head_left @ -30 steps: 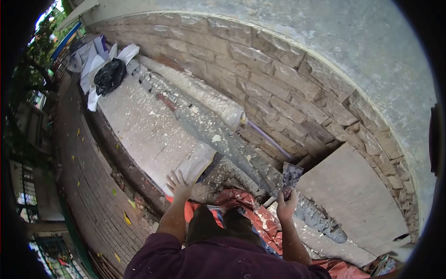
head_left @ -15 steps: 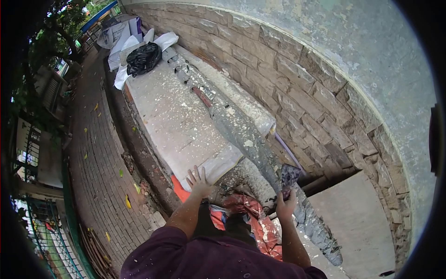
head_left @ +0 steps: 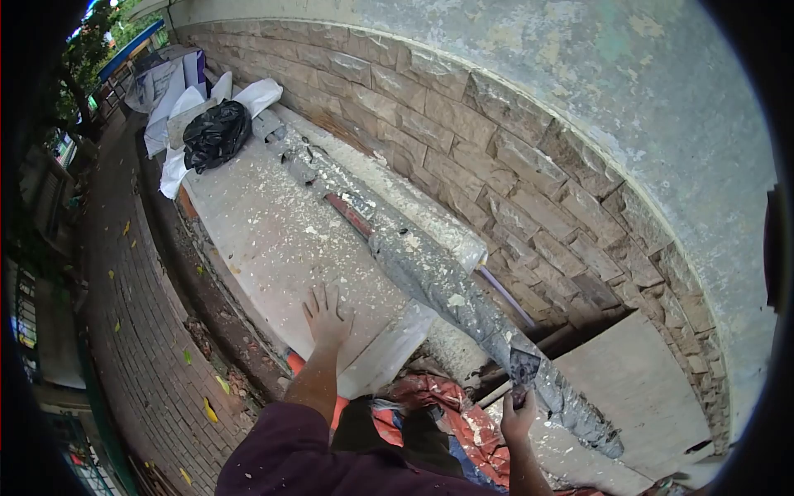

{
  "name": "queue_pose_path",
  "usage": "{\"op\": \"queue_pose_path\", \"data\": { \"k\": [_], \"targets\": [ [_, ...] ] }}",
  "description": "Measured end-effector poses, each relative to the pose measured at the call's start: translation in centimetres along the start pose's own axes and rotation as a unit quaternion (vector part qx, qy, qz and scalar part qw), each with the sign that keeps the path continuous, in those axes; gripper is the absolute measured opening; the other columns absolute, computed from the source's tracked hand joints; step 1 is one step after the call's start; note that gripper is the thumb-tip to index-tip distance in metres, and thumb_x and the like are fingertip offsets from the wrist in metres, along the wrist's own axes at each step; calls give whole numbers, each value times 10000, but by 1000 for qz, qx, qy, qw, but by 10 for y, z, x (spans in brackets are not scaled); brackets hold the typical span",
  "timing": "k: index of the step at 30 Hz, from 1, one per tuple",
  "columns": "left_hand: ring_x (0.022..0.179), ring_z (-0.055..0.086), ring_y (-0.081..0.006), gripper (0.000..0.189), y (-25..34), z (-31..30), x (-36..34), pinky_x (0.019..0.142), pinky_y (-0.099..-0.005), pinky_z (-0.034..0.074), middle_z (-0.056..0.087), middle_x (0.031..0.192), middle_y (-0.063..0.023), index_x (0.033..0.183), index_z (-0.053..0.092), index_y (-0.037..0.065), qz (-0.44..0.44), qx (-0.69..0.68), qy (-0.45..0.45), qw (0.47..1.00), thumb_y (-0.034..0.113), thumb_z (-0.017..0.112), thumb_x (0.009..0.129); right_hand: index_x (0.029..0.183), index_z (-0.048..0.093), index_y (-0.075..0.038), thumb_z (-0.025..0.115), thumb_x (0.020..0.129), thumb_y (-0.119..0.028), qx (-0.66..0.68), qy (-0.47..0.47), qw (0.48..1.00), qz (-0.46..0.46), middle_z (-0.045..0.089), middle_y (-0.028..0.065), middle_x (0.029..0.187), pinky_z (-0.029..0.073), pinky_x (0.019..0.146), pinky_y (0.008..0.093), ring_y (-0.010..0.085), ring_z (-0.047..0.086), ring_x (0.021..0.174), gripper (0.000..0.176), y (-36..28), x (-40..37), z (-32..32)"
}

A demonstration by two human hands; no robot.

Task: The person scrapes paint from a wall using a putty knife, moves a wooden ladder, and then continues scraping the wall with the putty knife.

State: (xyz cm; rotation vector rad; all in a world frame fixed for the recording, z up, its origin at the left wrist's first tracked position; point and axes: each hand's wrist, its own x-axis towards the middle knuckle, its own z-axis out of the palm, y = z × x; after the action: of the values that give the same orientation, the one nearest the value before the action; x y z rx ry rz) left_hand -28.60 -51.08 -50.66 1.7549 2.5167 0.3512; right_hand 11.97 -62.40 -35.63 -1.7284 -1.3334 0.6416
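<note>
My left hand [head_left: 329, 325] lies with fingers spread on the pale, flake-strewn board [head_left: 277, 269], near its close end. At that end a whitish sheet [head_left: 387, 347] folds over the edge. In my right hand [head_left: 518, 418] is a putty knife [head_left: 524, 367], gripped by its handle, its wide blade dark and stained and pointing away from me. The blade overlaps a long grey wrapped bundle [head_left: 447, 299] that runs beside the board, covered in paint flakes. A reddish strip [head_left: 347, 215] rests on the bundle farther off.
A rough stone-clad wall [head_left: 529, 174] rises on the right, with peeling paint above it. A black plastic bag [head_left: 217, 135] and white sacks sit at the far end. Crumpled orange tarp [head_left: 463, 430] lies by my legs. Brick paving [head_left: 149, 331] runs along the left.
My left hand has moved forward from the board's near edge onto its surface. The right hand, still holding the putty knife, sits lower in view. The camera view has shifted.
</note>
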Motion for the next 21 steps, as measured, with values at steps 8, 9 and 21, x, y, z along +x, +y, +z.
{"op": "queue_pose_path", "data": {
  "k": [8, 9, 21],
  "targets": [
    [1416, 78, -386, 768, 3, -10, 7, 1113, -591, 66, 188, 1539, -106, 1465, 277, 200, -6, -10, -55, 998, 519, 530, 814, 808, 489, -19, 645, 801, -75, -7, 9, 999, 45, 456, 46, 642, 348, 513, 302, 129, 410, 566, 166, -25, -41, 75],
    [1413, 85, -391, 772, 4, -9, 16, 1116, -582, 77, 195, 1536, -110, 1463, 276, 172, -1, -38, -75, 996, 514, 527, 818, 783, 477, -15, 675, 794, -114, -35, 13, 999, 32, 463, 74, 617, 360, 501, 316, 151, 424, 537, 222, -33, -44, 83],
    [1428, 90, -330, 788, 58, 9, 118, 1146, -520, 62, 195, 1536, -112, 1467, 230, 91, 78, -7, -128, 989, 487, 508, 845, 721, 423, -19, 647, 762, -76, -124, 77, 985, 90, 425, 101, 551, 348, 466, 347, 213, 420, 468, 235, -49, -60, 102]
  ]
}}
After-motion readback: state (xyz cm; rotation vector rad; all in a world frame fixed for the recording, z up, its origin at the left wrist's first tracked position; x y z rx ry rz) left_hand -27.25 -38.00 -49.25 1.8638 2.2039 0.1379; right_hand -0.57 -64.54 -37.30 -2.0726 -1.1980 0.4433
